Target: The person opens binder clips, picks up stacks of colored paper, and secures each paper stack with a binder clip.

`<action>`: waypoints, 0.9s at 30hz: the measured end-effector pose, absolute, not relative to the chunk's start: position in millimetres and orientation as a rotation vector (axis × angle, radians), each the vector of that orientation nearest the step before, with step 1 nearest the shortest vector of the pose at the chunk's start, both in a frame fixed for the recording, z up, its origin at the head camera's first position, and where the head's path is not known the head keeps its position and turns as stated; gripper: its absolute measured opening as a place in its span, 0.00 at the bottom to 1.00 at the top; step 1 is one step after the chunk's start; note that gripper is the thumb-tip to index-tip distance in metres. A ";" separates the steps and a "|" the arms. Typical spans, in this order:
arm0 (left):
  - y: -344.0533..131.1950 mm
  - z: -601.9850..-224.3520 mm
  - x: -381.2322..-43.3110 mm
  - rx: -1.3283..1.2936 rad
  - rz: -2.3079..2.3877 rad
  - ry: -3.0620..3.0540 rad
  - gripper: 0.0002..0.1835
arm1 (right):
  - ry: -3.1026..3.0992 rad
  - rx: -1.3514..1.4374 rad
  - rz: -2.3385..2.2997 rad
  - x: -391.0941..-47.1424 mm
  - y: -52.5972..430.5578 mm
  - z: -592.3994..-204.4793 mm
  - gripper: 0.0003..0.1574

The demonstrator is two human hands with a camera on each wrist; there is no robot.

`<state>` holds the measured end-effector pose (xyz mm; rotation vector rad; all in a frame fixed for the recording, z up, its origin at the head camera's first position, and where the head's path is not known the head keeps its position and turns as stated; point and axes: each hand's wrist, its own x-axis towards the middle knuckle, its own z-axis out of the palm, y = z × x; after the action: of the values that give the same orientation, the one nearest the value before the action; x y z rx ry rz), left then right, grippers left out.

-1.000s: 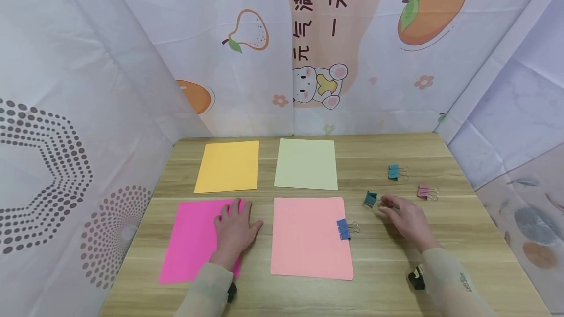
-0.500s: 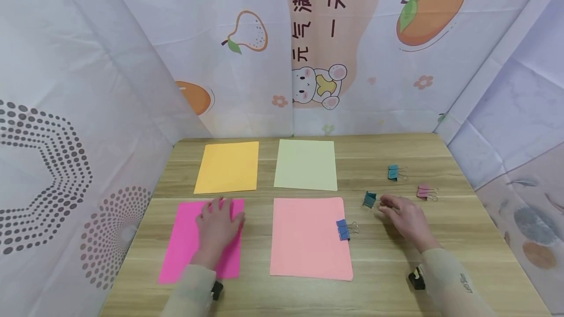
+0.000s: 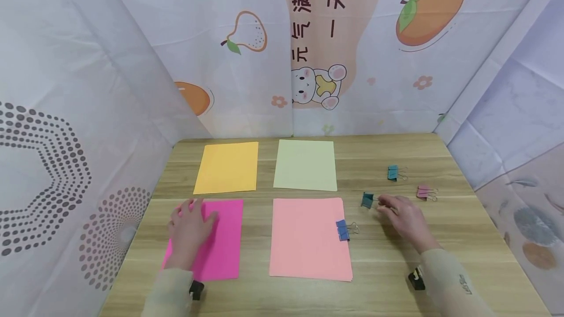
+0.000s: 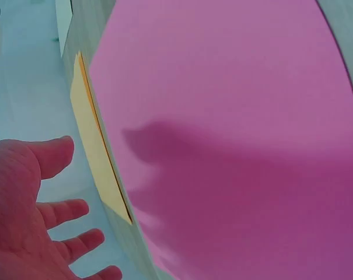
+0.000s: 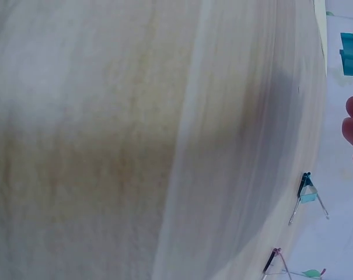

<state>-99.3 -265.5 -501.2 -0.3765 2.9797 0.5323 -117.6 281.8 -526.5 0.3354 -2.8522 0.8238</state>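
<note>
My left hand point(image 3: 189, 231) is over the left part of the magenta paper point(image 3: 224, 248), fingers spread and relaxed, holding nothing. In the left wrist view its shadow falls across the magenta sheet point(image 4: 240, 76). My right hand point(image 3: 405, 216) pinches a dark teal binder clip point(image 3: 367, 200) by its wire handles, above the wood table. That clip point(image 5: 352, 58) shows at the right edge of the right wrist view, just beyond the fingertips. Between the two hands lies a stack of light pink paper point(image 3: 308, 248), with a blue binder clip point(image 3: 342, 230) fastened on its right edge.
Behind the pink and magenta papers lie a yellow-orange paper stack point(image 3: 226, 168) and a pale green one point(image 3: 305, 165). A lighter teal binder clip point(image 3: 392, 172) and a pink binder clip point(image 3: 424, 192) rest at the back right. A printed curtain point(image 3: 246, 111) stands behind the table point(image 3: 374, 268).
My left hand has moved left across the magenta paper, from its right edge toward its left side. The right hand keeps hold of the teal binder clip, which has shifted slightly left.
</note>
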 end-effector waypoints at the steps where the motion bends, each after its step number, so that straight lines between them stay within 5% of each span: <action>1: -269.3 -501.1 -98.7 -0.396 0.547 2.967 0.39 | -2.844 0.347 0.815 -117.6 281.4 -526.2 0.19; 13: -299.4 -499.9 -89.8 -0.594 0.601 2.739 0.52 | -2.692 0.511 0.610 -118.5 275.1 -527.1 0.18; 27: -307.4 -511.1 -88.7 -0.625 0.557 2.716 0.55 | -2.608 0.585 0.558 -120.5 273.0 -528.6 0.19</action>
<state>-88.7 -307.4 -511.1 -0.6253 2.7163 0.5567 -120.5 273.0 -528.6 0.5848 -2.6082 0.5584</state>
